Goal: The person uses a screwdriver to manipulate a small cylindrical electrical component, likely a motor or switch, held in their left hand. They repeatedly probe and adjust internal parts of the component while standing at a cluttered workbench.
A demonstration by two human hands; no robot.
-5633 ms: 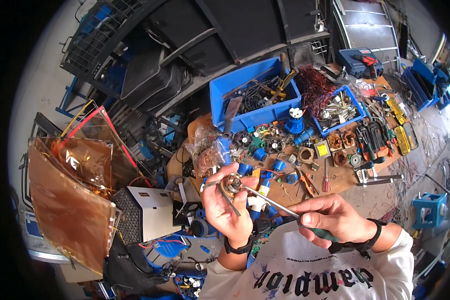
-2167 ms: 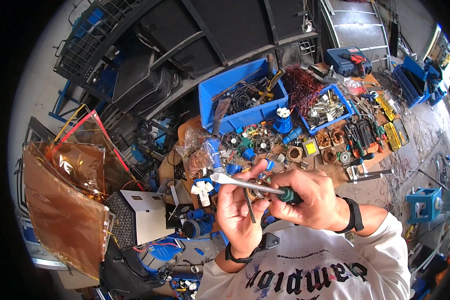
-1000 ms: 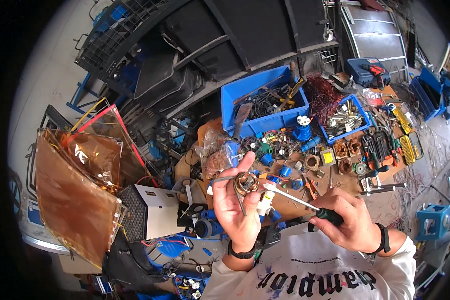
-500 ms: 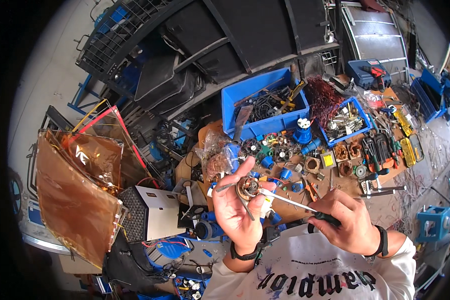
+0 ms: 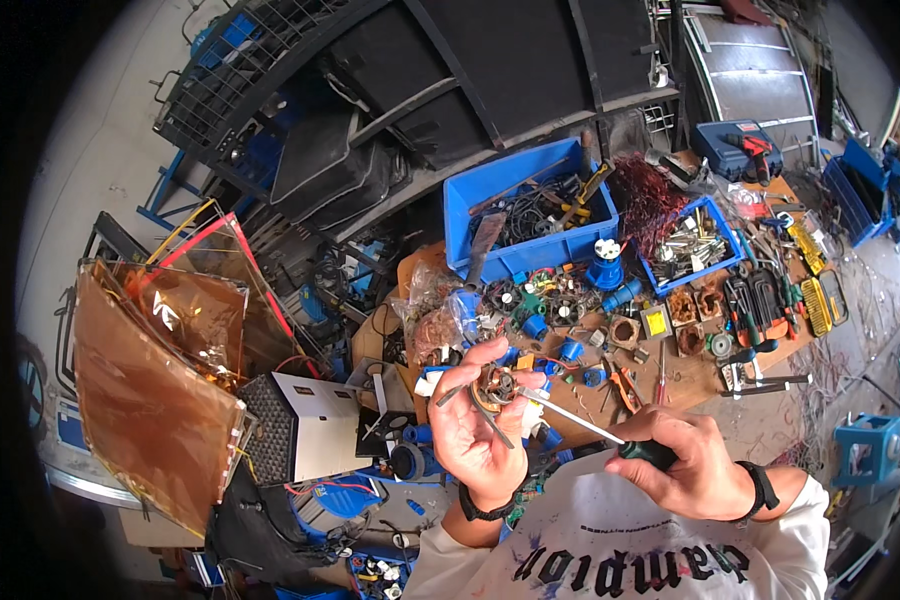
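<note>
My left hand (image 5: 478,460) is closed around a small round copper-coloured part (image 5: 497,386) that looks like a motor winding. Thin dark strips (image 5: 497,428) stick out past the fingers beside it; whether they belong to the part I cannot tell. My right hand (image 5: 705,468) grips a screwdriver (image 5: 576,418) by its dark green handle. Its long pale shaft slants up to the left, and the tip meets the right side of the round part. Both hands are raised over the near edge of the workbench, in front of my chest.
The wooden workbench (image 5: 530,420) carries a large blue bin (image 5: 510,262) of tools, a smaller blue tray (image 5: 712,268) of metal pieces, a blue fitting (image 5: 605,268) and orange-handled pliers (image 5: 625,388). Plastic bags lie left; hand tools (image 5: 760,300) crowd the right. Brown sheets (image 5: 155,400) lean at far left.
My right hand has turned on the screwdriver, and more of the green handle now shows. My left hand's fingers have curled in closer around the round part.
</note>
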